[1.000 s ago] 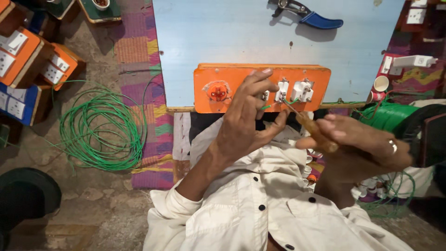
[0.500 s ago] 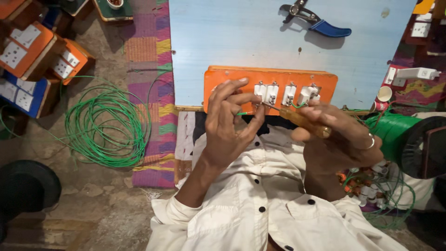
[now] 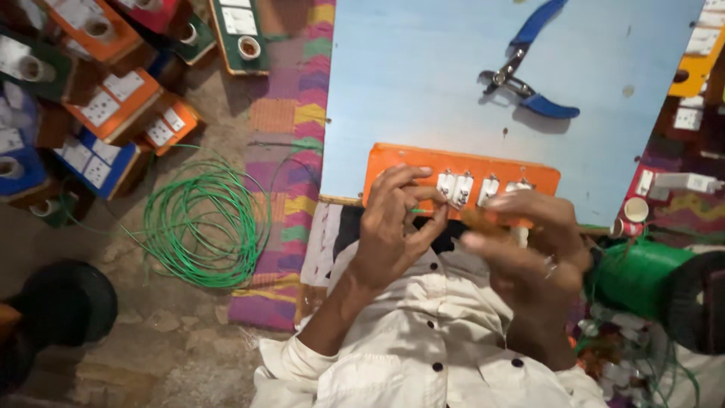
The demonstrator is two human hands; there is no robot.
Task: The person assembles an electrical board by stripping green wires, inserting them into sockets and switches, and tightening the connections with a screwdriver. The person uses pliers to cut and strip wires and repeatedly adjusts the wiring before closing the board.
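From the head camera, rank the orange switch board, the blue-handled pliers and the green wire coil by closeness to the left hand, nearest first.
Measured from the left hand:
1. Orange switch board: touching the fingertips, at the near edge of the light blue board.
2. Green wire coil: on the floor, off to the hand's left.
3. Blue-handled pliers: farther up the light blue board, toward the right.

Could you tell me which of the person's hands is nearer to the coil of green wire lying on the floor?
Left. The left hand works at the orange switch board's left end, on the side toward the coil of green wire; the right hand is farther away, beyond the left hand.
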